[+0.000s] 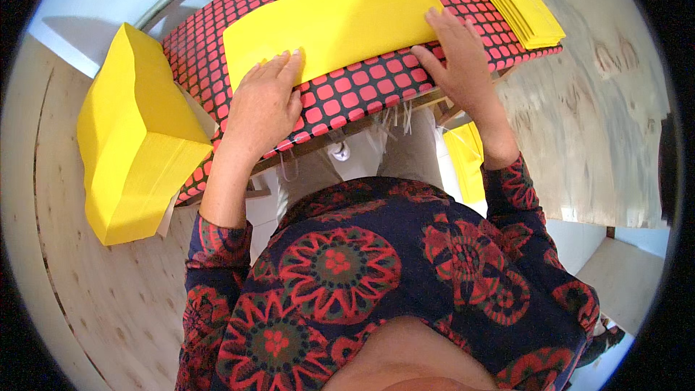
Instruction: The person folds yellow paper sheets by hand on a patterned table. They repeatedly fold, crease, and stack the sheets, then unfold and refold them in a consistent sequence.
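Observation:
A yellow sheet, paper or thin fabric [336,21], lies flat on the pink-and-black checked table cover [374,79] before me. My left hand [266,100] rests palm down on its near left part, fingertips pressed to the surface and nothing gripped. At the sheet's right end, my right hand [459,54] touches the corner with its fingertips, the thumb spread apart over the cover. A small tab of yellow juts out just above those fingers. Whether the sheet is folded or layered I cannot tell.
A thick stack of yellow sheets [136,136] drapes over the table's left end. Several folded yellow pieces [510,0] are piled at the back right. More yellow material [466,157] sits below the table by my right forearm. Wooden boards [592,108] flank the table.

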Tool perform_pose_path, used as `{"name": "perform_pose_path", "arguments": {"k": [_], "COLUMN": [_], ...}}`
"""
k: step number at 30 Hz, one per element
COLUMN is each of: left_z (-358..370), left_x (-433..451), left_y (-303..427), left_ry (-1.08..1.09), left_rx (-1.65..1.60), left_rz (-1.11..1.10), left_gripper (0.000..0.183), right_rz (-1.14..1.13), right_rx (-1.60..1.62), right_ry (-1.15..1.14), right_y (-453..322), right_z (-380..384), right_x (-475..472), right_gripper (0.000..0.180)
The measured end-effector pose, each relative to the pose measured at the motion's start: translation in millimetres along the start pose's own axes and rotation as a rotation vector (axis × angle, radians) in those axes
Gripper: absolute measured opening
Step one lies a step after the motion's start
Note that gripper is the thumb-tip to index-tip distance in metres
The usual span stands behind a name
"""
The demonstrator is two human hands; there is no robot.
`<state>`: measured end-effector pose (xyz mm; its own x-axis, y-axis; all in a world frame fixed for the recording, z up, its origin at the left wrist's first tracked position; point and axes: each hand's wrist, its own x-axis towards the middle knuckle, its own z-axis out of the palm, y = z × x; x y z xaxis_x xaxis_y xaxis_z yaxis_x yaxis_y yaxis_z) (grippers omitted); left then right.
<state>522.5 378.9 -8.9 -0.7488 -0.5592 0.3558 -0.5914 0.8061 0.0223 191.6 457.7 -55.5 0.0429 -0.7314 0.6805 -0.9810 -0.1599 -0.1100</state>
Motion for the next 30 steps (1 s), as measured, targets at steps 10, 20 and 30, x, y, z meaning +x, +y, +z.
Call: {"name": "perform_pose_path", "arguments": {"k": [10,20,30], "left_z": [4,11,-2], "left_x": [18,25,-63], "left_y": [-9,-29,77], "left_ry": [-0.040,0.238,-0.408], "left_rx": [0.163,0.144,-2.070], "left_rz": [-0.036,-0.150,-0.875], "left_gripper": [0.044,0.034,0.051], "right_rz": [-0.203,-0.072,-0.235], "right_rx": [0.102,-0.124,0.136], "right_ry": [-0.054,-0.127,-0.142], "right_y": [-1,-2,-142], "right_z": [15,-39,-56], "right_x": [32,16,-27], "right_gripper": [0.049,0.010,0.008]}}
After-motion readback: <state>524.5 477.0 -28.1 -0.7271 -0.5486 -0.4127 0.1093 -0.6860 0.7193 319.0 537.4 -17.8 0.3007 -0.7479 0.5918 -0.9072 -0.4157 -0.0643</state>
